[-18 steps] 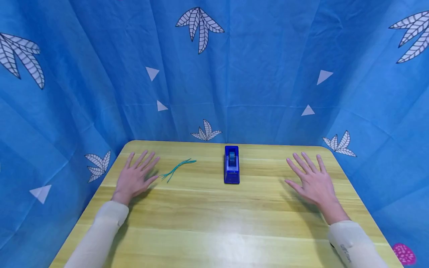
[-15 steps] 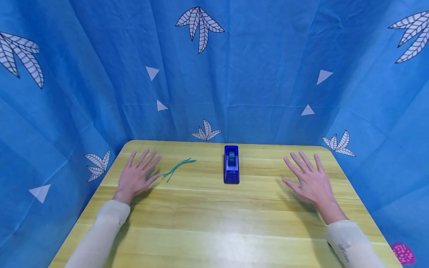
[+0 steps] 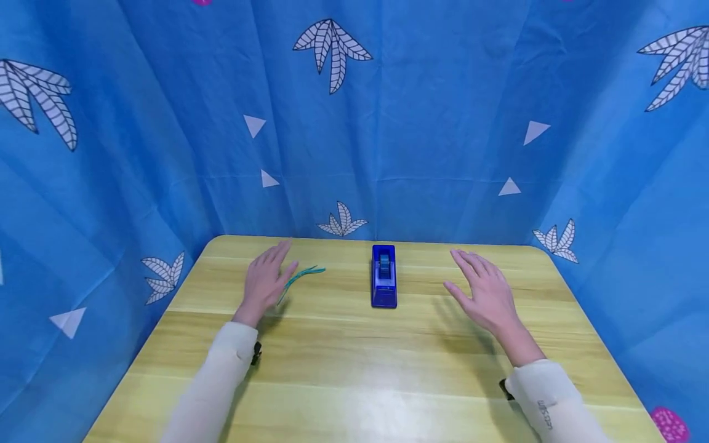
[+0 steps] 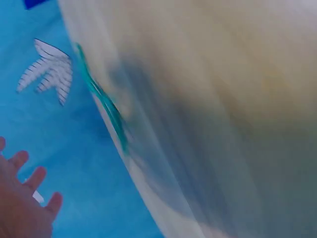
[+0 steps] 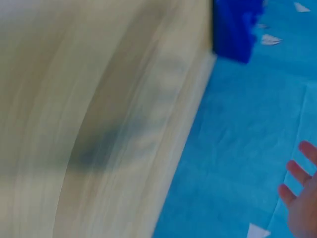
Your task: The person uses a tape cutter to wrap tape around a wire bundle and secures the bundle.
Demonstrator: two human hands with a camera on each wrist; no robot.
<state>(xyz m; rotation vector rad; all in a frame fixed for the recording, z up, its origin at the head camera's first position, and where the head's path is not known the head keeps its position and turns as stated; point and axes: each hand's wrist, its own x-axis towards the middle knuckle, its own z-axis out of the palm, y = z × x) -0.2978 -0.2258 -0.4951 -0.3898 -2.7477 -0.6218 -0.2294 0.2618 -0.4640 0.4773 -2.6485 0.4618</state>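
Observation:
A blue tape dispenser (image 3: 384,289) with a roll of tape stands near the middle of the table's back part; part of the dispenser (image 5: 233,29) shows in the right wrist view. To its left lies a thin bundle of green strings (image 3: 301,274), seen whole along the table in the left wrist view as green strings (image 4: 104,99). My left hand (image 3: 264,280) hovers over the near end of the strings, fingers extended, hiding part of them. Out to the right of the dispenser, my right hand (image 3: 486,297) is raised with straight fingers and holds nothing.
The light wooden table (image 3: 354,351) has rounded back corners. A blue curtain (image 3: 443,92) with white leaf prints hangs right behind it and along both sides.
Both hands have moved inward and turned, thumbs toward the middle. The left hand has come over the strings; the right is nearer the tape dispenser. Dispenser and strings stay put.

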